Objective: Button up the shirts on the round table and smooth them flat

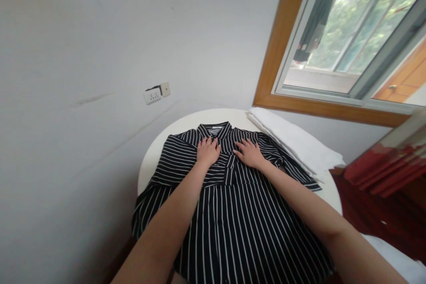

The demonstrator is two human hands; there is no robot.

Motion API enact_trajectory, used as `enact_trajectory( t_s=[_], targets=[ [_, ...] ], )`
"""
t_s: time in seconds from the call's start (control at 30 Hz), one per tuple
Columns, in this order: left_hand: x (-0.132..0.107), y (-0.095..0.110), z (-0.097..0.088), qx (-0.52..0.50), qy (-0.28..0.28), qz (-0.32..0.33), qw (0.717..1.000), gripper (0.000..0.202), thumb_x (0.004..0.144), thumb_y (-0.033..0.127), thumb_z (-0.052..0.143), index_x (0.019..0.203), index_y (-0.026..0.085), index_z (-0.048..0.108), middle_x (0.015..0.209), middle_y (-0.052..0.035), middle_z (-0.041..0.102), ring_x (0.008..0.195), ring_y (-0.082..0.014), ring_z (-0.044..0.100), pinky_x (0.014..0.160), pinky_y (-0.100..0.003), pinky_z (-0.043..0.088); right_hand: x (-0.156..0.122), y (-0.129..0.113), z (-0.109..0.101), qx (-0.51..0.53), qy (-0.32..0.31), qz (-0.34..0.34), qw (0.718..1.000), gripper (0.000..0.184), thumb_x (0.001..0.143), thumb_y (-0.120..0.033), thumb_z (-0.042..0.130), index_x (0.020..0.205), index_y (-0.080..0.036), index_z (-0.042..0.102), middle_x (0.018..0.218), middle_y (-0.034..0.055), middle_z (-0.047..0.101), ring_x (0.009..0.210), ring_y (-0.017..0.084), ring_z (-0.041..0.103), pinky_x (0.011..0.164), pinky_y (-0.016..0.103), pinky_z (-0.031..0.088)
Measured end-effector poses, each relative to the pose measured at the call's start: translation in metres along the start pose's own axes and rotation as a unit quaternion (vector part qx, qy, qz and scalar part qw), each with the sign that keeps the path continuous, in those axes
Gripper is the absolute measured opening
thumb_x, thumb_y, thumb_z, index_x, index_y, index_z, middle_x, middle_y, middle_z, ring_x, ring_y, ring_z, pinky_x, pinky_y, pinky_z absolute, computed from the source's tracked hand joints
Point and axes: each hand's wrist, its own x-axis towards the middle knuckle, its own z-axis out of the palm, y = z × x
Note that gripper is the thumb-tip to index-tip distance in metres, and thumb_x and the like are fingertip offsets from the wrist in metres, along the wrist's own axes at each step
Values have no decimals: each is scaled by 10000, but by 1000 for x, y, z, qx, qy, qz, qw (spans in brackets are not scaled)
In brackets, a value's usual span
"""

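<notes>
A black shirt with white stripes [229, 213] lies spread on a round white table [149, 164], its collar toward the wall. The sleeve on the left is folded across the chest; the one on the right stretches out toward the table's edge. My left hand [208, 151] rests flat on the upper chest just below the collar, fingers spread. On the other side of the chest lies my right hand [249, 153], also flat with fingers apart. The shirt's lower part comes toward me past the near edge of the table.
Folded white cloth [293, 140] lies on the table's right side, close to the right sleeve. Behind the table is a wall with a power socket [153, 95]. A wood-framed window [276, 40] is at upper right, and a red curtain [386, 166] hangs at the right.
</notes>
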Motion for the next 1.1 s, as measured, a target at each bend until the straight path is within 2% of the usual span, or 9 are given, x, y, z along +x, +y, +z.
enact_trajectory(
  t_s=[0.07, 0.17, 0.27, 0.43, 0.53, 0.67, 0.83, 0.97, 1.1],
  targets=[
    [2, -3, -1, -4, -8, 6, 1000, 547, 924, 500, 237, 1388, 262, 400, 1492, -48, 336, 1379, -269, 250, 1111, -458, 202, -20, 1, 6, 2, -18, 2, 1000, 567, 919, -590, 273, 1423, -337, 321, 1524, 39, 251, 1398, 283, 171, 1088, 561, 127],
    [3, -8, -1, -9, 1, 21, 1000, 527, 927, 493, 253, 1369, 266, 429, 1474, -42, 369, 1367, -256, 281, 1110, -437, 219, -37, 0, 12, -1, 3, 4, 1000, 574, 922, -601, 239, 1428, -340, 309, 1533, 28, 226, 1409, 254, 144, 1109, 523, 93],
    [1, -9, -3, -9, 21, 33, 999, 515, 934, 474, 252, 1347, 250, 466, 1450, -57, 406, 1350, -256, 309, 1105, -424, 235, -42, -3, 12, 6, 12, 6, 1000, 577, 921, -608, 235, 1418, -334, 333, 1524, 29, 253, 1405, 247, 165, 1113, 504, 97],
    [-7, -6, -10, 0, 89, 51, 995, 505, 950, 432, 230, 1351, 226, 458, 1436, -66, 422, 1347, -233, 307, 1122, -392, 205, -41, 0, 4, 23, 52, -4, 998, 558, 933, -575, 254, 1385, -279, 395, 1475, 48, 352, 1375, 224, 238, 1104, 452, 167],
    [-11, -5, -10, 1, 40, 69, 997, 505, 946, 453, 233, 1359, 255, 447, 1435, -51, 427, 1344, -239, 318, 1118, -419, 211, -34, 16, -9, -13, 97, 13, 995, 465, 949, -454, 323, 1339, -238, 456, 1434, 62, 407, 1355, 232, 259, 1093, 431, 184],
    [-13, -7, -5, 5, -18, 64, 998, 523, 936, 494, 231, 1355, 276, 454, 1469, -49, 378, 1370, -262, 277, 1120, -461, 190, -19, 55, -34, -100, 134, 96, 981, 345, 928, -269, 379, 1192, -164, 576, 1262, 150, 543, 1217, 284, 405, 993, 426, 295],
    [-13, -9, -4, 2, -10, 66, 998, 525, 933, 500, 233, 1357, 282, 452, 1466, -53, 381, 1370, -252, 282, 1121, -448, 188, -12, 98, -56, -183, 105, 178, 961, 339, 881, -342, 495, 1024, -85, 663, 1089, 234, 605, 1074, 333, 503, 859, 428, 373],
    [-13, -8, -5, 3, -9, 64, 998, 521, 933, 500, 238, 1358, 286, 451, 1465, -47, 383, 1369, -250, 282, 1120, -445, 189, -22, 116, -60, -189, 68, 192, 960, 289, 846, -323, 530, 975, -138, 709, 1041, 195, 647, 1012, 335, 557, 810, 437, 409],
    [-14, -7, -5, 4, -8, 63, 998, 517, 934, 494, 243, 1352, 282, 459, 1463, -50, 387, 1366, -251, 287, 1118, -443, 194, -39, 118, -63, -193, 0, 187, 963, 322, 864, -317, 471, 1020, -162, 706, 1079, 177, 649, 1036, 348, 565, 813, 451, 426]
  ],
)
